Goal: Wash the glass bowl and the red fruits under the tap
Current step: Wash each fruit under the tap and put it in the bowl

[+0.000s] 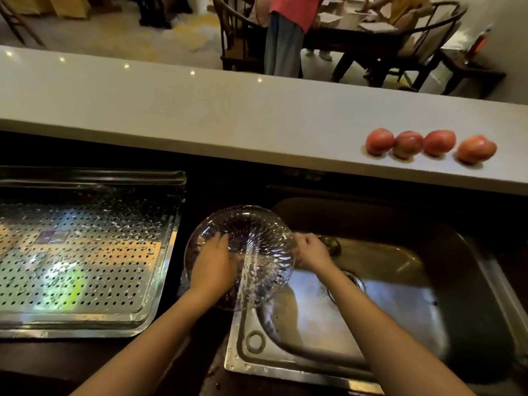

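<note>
Left hand (pixel 213 261) presses flat inside the glass bowl (pixel 257 241), right hand (pixel 310 252) pinches its 3 o'clock rim; wet, it could slip.

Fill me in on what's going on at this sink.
A person is washing the glass bowl over the sink. The left hand lies flat inside it while the right hand grips its rim, and water streams across the glass. Four red fruits wait in a row on the white counter, untouched.
</note>
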### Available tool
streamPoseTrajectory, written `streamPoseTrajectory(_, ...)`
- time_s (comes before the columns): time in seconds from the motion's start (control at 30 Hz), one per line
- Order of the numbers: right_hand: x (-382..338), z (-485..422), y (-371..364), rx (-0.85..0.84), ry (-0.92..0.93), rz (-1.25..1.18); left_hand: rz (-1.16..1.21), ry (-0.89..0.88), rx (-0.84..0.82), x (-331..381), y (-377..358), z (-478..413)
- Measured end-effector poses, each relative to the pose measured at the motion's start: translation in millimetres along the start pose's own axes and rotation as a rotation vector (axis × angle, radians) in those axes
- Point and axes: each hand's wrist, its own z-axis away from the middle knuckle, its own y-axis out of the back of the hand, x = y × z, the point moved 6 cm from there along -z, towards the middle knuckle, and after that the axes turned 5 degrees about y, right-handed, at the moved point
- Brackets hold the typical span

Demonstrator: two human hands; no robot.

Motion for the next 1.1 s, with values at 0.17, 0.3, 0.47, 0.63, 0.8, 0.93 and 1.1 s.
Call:
streamPoseTrajectory(0.17, -37.5, 29.3, 92.9, 0.193, 0.153, 0.276, 0.205, -0.252, 0.046, 107.1, 45.0, 8.3)
streamPoseTrajectory(0.3, -68.3, 63.4, 182.2, 0.477, 0.286, 0.362, 0.437, -0.439, 0.119, 190.0, 78.0, 1.2)
streamPoseTrajectory(0.47, -83.9, 75.8, 246.4, 0.727, 0.314, 0.552, 0.376, -0.509, 0.143, 274.4, 77.9, -43.4)
streamPoseTrajectory(0.63, -66.9, 52.6, 240.3, 0.631, 0.294, 0.693, 0.292, -0.43, 0.079, 309.2, 50.4, -80.6)
streamPoseTrajectory(0.8, -43.2, 42.5, 223.3, 0.622, 0.295, 0.829, 0.311, -0.446, 0.07, 312.3, 41.2, -89.0)
streamPoseTrajectory(0.93, -37.3, 41.0, 224.6, 0.602, 0.332, 0.863, 0.369, -0.485, 0.089, 309.4, 49.6, -74.7)
streamPoseTrajectory(1.1, -29.4, 42.6, 224.8, 0.535, 0.355, 0.86, 0.5, -0.57, 0.1, 303.6, 50.7, -28.9)
